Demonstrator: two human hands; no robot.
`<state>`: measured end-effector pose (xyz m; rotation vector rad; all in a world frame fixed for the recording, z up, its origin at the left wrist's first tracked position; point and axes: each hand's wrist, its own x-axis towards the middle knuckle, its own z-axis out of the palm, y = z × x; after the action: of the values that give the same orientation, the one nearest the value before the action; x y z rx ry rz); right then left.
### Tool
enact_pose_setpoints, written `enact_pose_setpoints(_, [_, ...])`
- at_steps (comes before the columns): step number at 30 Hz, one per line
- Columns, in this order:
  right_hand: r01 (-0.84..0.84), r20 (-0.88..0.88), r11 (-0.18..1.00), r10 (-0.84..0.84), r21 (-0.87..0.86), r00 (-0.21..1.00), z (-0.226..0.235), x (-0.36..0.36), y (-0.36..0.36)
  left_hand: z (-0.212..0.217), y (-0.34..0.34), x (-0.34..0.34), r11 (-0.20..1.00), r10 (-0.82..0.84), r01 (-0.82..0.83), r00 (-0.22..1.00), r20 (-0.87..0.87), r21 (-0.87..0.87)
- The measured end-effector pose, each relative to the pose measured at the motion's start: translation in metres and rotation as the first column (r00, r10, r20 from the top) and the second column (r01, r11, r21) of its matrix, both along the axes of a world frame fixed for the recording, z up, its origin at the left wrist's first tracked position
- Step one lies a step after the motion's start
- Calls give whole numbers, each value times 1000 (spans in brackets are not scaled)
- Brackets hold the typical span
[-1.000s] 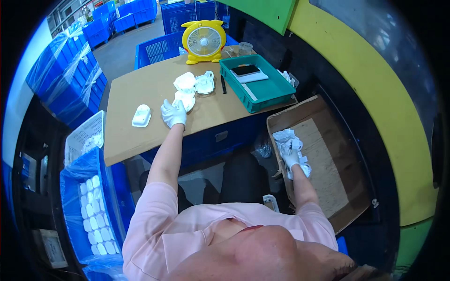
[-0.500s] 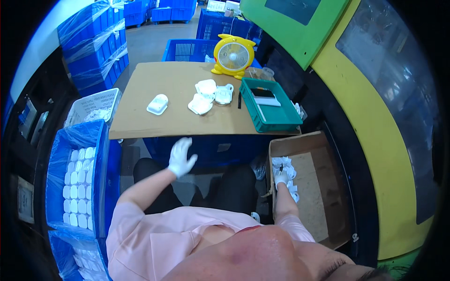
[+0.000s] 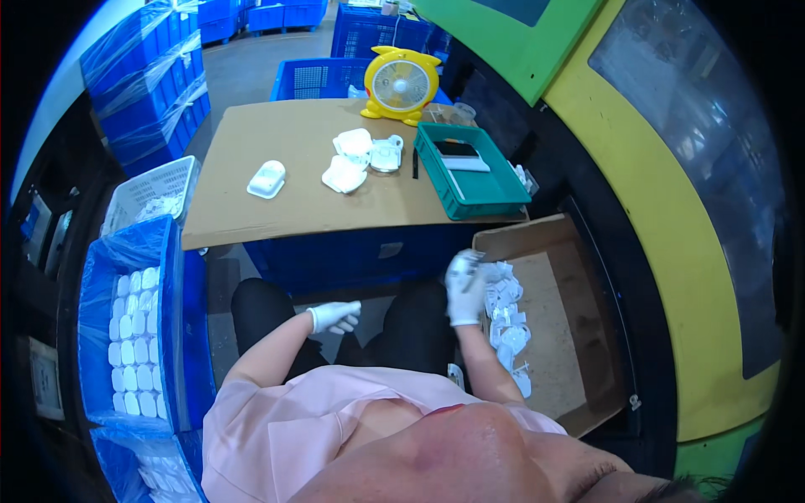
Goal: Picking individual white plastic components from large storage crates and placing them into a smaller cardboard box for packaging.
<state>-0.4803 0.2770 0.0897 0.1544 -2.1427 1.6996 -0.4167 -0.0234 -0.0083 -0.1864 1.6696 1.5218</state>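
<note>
My left hand (image 3: 336, 318), in a white glove, hovers over my lap with its fingers stretched loosely to the right; nothing shows in it. My right hand (image 3: 465, 293), also gloved, is raised beside the left wall of the cardboard box (image 3: 560, 289) and smeared by motion. A small dark-grey slim thing shows at its fingers, too blurred to name. White plastic parts (image 3: 506, 314) lie in a heap along the box's left side. On the cardboard-topped table (image 3: 277, 134) rest a white rounded plastic housing (image 3: 267, 179) and a cluster of white plastic parts (image 3: 345, 173).
A green tray (image 3: 495, 194) holding a dark flat device stands at the table's right, near a yellow fan (image 3: 402, 85). At left, a lined blue bin (image 3: 94, 335) contains rows of white pieces, with a white basket (image 3: 172, 180) behind it. A green-and-yellow machine (image 3: 671, 277) flanks the right.
My right hand has come up and left out of the cardboard box. My left hand has lowered from the table's front edge toward my lap. The view has shifted slightly.
</note>
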Motion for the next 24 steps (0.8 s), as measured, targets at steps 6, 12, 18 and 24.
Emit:
enact_pose_setpoints(6, [-398, 91, 869, 389, 295, 917, -37, 58, -113, 21, -7, -9, 782, 38, -243, 938, 346, 573])
enact_pose_setpoints(12, [-574, 95, 694, 598, 435, 796, -69, 73, -145, 4, -22, 0, 579, 198, -476, 870, 452, 662])
enact_pose_setpoints(18, [-621, 172, 666, 613, 412, 771, -70, 75, -134, 8, -27, 7, 648, 289, -487, 869, 402, 586])
enact_pose_setpoints(24, [-662, 233, 635, 628, 398, 742, -75, 74, -128, 14, -26, 5, 557, 334, -480, 877, 346, 678])
